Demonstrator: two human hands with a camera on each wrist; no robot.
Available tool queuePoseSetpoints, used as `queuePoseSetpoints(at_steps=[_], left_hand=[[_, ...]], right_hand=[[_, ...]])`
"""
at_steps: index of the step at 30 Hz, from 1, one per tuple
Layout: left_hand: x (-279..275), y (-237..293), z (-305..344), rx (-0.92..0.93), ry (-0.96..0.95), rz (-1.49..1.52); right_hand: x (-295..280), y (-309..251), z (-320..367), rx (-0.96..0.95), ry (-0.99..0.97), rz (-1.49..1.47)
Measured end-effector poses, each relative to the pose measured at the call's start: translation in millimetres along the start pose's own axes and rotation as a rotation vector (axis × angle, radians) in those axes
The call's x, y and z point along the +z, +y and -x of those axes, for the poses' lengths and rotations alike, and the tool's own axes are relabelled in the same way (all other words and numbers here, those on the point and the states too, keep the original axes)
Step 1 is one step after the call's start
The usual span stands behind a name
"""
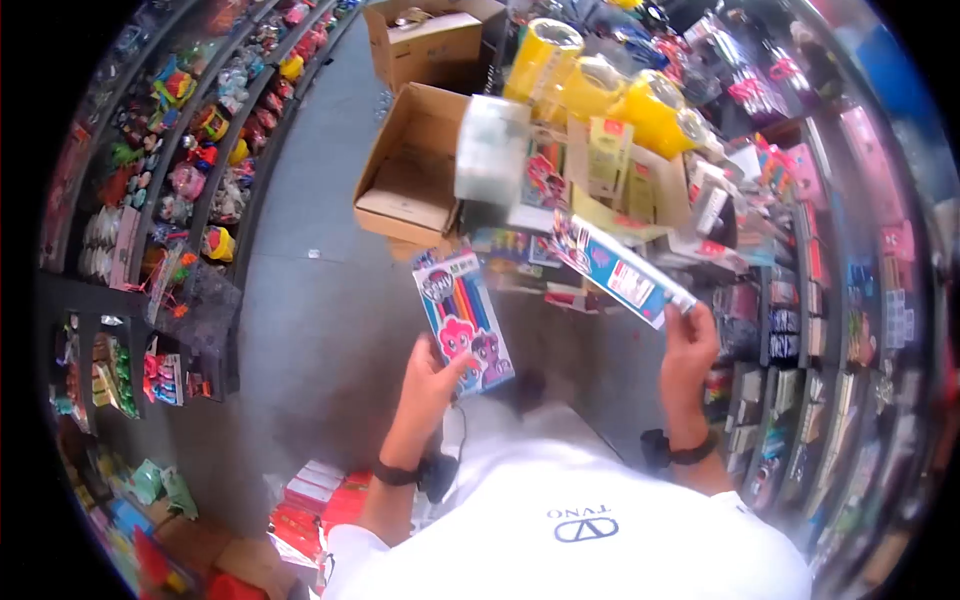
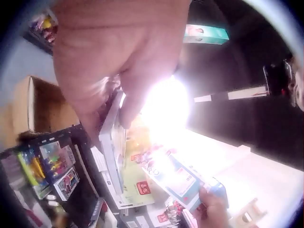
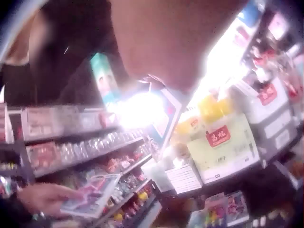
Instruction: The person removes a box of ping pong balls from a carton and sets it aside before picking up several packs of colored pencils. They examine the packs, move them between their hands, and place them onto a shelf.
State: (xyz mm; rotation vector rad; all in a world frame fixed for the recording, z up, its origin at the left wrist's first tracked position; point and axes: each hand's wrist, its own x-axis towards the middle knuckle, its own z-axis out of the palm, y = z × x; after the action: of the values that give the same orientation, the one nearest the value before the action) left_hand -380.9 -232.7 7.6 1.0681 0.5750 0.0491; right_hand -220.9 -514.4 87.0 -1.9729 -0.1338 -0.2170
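My left hand [image 1: 425, 390] grips a pony-printed box of colored pencils [image 1: 463, 315] by its lower part, with the thumb across the front. Its front faces up in the head view, and the left wrist view shows the box [image 2: 111, 149] nearly edge-on. Over on the right, my right hand [image 1: 690, 348] pinches one end of a flat blue-and-white pack [image 1: 628, 280] with a barcode label. That pack slants toward the heaped goods, its far end overlapping them in the head view. Glare covers part of the pack in both wrist views.
An open brown carton [image 1: 410, 190] stands ahead, left of a pale, blurred packet [image 1: 492, 150]. Large yellow rolls [image 1: 545, 60] and cream boxes [image 1: 608, 155] are heaped beside it. Stocked shelves [image 1: 215, 130] line both sides. Red packages [image 1: 305, 510] lie on the floor by my left side.
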Motion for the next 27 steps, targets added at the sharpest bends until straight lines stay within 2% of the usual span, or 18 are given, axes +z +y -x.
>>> queuePoseSetpoints(at_steps=[2, 3, 6, 7, 11, 16, 18, 20, 27], left_hand=[[18.0, -0.7, 3.7, 0.075, -0.013, 0.084], [24.3, -0.1, 4.5, 0.088, -0.025, 0.096], [48.3, -2.7, 9.7, 0.113, -0.013, 0.135], [57.0, -0.7, 13.8, 0.102, 0.012, 0.141], [85.1, 1.5, 27.2, 0.174, 0.043, 0.189], [118.2, 18.6, 50.2, 0.31, 0.063, 0.085], [121.3, 12.9, 55.3, 0.227, 0.046, 0.094], [142.4, 12.5, 58.2, 0.289, 0.027, 0.215], [184.3, 18.3, 64.8, 0.28, -0.096, 0.082]], right_hand=[[-19.1, -12.4, -7.3, 0.316, 0.012, -0.381], [-27.3, -9.0, -8.7, 0.385, -0.109, -0.553], [-33.7, -12.0, -9.6, 0.63, -0.253, -0.829], [-40.3, 9.4, -11.5, 0.66, -0.391, -0.925], [-45.4, 39.6, -13.3, 0.727, -0.516, -1.135], [-62.9, 21.5, -17.9, 0.674, -0.622, -1.222], [-72.8, 20.8, -16.2, 0.687, -0.682, -1.283], [-82.1, 27.7, -12.6, 0.686, -0.733, -1.306], [-114.8, 22.8, -13.6, 0.607, -0.797, -1.349]])
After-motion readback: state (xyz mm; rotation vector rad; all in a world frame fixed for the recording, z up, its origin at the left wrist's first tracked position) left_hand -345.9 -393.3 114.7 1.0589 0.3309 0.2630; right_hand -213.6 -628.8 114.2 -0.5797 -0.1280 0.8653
